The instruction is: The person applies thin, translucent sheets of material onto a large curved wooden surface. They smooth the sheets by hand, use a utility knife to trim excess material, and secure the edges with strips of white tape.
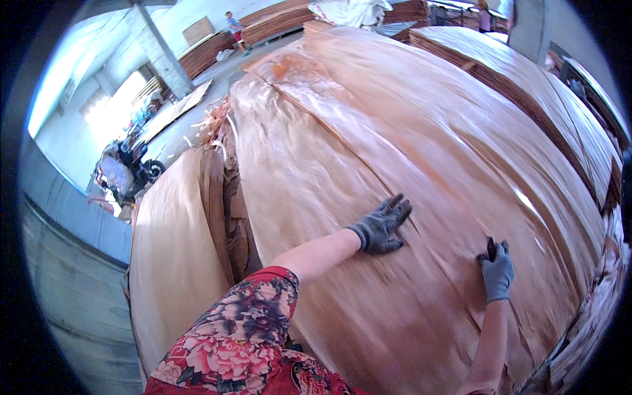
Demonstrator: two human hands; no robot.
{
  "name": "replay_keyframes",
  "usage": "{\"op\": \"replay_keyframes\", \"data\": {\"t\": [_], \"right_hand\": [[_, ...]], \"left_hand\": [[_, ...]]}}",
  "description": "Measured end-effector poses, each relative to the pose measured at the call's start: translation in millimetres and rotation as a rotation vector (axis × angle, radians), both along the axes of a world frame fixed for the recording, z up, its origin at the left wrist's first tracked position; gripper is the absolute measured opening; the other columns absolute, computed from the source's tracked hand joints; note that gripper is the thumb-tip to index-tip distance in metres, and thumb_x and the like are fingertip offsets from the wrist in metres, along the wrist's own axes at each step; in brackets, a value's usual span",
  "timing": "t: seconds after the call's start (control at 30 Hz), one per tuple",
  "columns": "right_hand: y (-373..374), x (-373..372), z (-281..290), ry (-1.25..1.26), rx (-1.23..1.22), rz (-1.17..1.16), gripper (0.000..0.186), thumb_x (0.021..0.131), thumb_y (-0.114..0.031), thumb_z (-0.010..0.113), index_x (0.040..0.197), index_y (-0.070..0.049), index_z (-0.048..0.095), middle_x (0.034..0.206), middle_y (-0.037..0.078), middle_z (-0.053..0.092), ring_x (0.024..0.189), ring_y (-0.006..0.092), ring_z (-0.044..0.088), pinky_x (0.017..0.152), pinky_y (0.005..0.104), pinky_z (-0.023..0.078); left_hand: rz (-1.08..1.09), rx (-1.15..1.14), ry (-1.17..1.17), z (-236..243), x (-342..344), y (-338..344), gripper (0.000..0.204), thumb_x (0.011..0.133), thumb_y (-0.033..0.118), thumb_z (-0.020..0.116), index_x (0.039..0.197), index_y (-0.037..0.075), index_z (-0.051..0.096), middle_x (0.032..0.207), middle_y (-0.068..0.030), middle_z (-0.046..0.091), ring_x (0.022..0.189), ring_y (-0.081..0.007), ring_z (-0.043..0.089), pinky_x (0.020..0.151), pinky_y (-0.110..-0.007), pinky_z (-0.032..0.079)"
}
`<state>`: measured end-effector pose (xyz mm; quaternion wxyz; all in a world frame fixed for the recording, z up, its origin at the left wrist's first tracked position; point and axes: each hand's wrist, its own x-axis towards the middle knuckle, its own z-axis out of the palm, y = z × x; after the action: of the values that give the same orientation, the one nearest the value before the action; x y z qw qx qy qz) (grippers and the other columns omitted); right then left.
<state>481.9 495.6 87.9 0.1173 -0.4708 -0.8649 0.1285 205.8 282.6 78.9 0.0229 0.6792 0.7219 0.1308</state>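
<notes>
My left hand [384, 224], in a dark grey glove, lies with its fingers spread on a large pale pinkish wood veneer sheet [316, 191], beside a long split that runs through the sheets. My right hand [495, 270], in a grey glove, is lower right on the same stack, its fingers curled round a small black object [490, 247] that is too small to name. Wrinkled, overlapping sheets cover the stack. A narrower pale sheet [174, 237] lies at its left, with torn brown layers between.
Another veneer stack [500, 72] stands at right, a pillar [530, 29] behind it. At back left are a motorbike [131, 171], a pillar [158, 52], a board [174, 108] and veneer scraps [214, 125]. A person [236, 33] stands among far stacks; another [483, 16] is at top right.
</notes>
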Motion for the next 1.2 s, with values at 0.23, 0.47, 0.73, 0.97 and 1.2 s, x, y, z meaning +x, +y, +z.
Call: {"op": "replay_keyframes", "data": {"t": [0.23, 0.47, 0.73, 0.97, 1.2], "right_hand": [[3, -1, -3, 0.097, 0.079, -0.14, 0.026, 0.073, -0.021, 0.066, 0.092, -0.006, 0.057, 0.097, 0.018, 0.06, 0.08, 0.0359, 0.06, 0.063, 0.0432, 0.047], [31, 9, 66, 0.27, 0.407, -0.155, 0.02, 0.081, -0.024, 0.06, 0.088, -0.006, 0.057, 0.079, 0.018, 0.062, 0.073, 0.0355, 0.06, 0.06, 0.0437, 0.045], [-17, 24, 205, 0.226, 0.624, -0.406, 0.035, 0.084, -0.037, 0.057, 0.102, -0.007, 0.057, 0.086, 0.015, 0.063, 0.078, 0.0327, 0.061, 0.063, 0.0409, 0.046], [-88, 69, 294, 0.293, 0.994, -0.251, 0.039, 0.086, -0.034, 0.057, 0.112, -0.005, 0.056, 0.103, 0.013, 0.063, 0.092, 0.0268, 0.061, 0.075, 0.0341, 0.047], [-197, 72, 358, 0.206, 0.983, -0.489, 0.044, 0.087, -0.035, 0.056, 0.116, -0.003, 0.052, 0.108, 0.013, 0.057, 0.096, 0.025, 0.055, 0.081, 0.0336, 0.042]], "left_hand": [[-0.054, 0.041, -0.015, 12, 1, 1, 0.083, 0.076, 0.042, 0.055, 0.135, -0.007, 0.022, 0.143, -0.0233, 0.019, 0.135, -0.0391, 0.008, 0.111, -0.042, 0.008], [-0.008, 0.095, -0.063, 6, -2, -6, 0.087, 0.077, 0.043, 0.057, 0.136, -0.007, 0.017, 0.143, -0.0227, 0.017, 0.135, -0.0387, 0.006, 0.111, -0.042, 0.008], [-0.014, 0.149, -0.125, 7, -13, -13, 0.09, 0.078, 0.045, 0.058, 0.135, -0.01, 0.016, 0.142, -0.0253, 0.018, 0.135, -0.0375, 0.003, 0.111, -0.041, 0.008], [-0.029, 0.184, -0.341, 7, -15, -12, 0.084, 0.08, 0.047, 0.054, 0.135, -0.009, 0.022, 0.143, -0.0231, 0.017, 0.136, -0.035, 0.002, 0.111, -0.041, 0.009], [0.358, 0.462, -2.106, 5, -124, -5, 0.07, 0.091, 0.058, 0.028, 0.141, 0.011, 0.014, 0.123, -0.0097, 0.051, 0.083, -0.0147, 0.05, 0.074, -0.026, 0.043]]}}
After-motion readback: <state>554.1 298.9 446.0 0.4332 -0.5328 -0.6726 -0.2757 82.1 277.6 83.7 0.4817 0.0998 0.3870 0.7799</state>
